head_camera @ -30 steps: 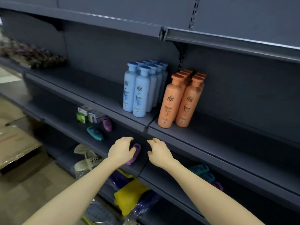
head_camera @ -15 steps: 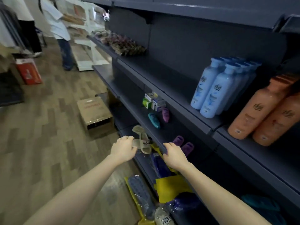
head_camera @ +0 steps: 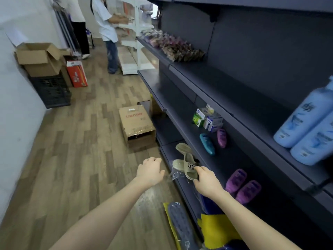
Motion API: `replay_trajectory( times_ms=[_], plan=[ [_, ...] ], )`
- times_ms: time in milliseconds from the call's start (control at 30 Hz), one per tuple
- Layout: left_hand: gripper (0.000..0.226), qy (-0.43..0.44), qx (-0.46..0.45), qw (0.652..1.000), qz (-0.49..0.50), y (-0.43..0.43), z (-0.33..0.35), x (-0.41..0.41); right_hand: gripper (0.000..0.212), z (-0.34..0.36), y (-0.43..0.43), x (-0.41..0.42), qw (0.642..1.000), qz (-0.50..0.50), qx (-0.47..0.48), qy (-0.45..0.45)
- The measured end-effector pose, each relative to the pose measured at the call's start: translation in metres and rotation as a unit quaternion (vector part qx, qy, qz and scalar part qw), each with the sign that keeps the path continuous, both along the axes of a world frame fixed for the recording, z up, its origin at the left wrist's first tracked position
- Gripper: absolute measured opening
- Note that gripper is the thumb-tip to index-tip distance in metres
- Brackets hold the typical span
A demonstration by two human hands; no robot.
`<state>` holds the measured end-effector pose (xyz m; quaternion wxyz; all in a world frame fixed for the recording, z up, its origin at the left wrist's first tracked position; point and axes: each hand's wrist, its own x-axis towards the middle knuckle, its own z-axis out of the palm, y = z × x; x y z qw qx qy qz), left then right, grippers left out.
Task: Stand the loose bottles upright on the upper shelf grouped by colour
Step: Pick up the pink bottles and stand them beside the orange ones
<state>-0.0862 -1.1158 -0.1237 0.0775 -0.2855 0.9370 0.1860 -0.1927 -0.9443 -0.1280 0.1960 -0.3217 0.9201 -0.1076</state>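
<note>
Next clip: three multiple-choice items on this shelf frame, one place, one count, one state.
1. The teal bottle lies: A) on the upper shelf; B) on the shelf below, near the small boxes; C) on the floor.
2. Purple bottles lying loose: A) one; B) two; C) three.
3. The blue bottles are: A) upright; B) tipped over; C) in a hand.
Answers: B, flat by the boxes; C, one beside the teal bottle, two nearer the camera; A, standing on the upper shelf.
</note>
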Motion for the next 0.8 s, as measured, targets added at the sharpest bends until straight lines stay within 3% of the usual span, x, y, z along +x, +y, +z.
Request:
replay_trajectory(
  times_ms=[433,800],
  plan=[
    [0.044,-0.012,0.005,0.997,-0.076,-0.059,-0.021,-0.070,0.049,-0.016,-0.040,-0.043,0.995,-0.097,0.017,-0.028],
    [0.043,-0.026,0.022,0.984,-0.176,-0.021,-0.043,-0.124,0.051,-0.027,0.009,-0.053,0.976,-0.210,0.037,-0.052]
  ],
)
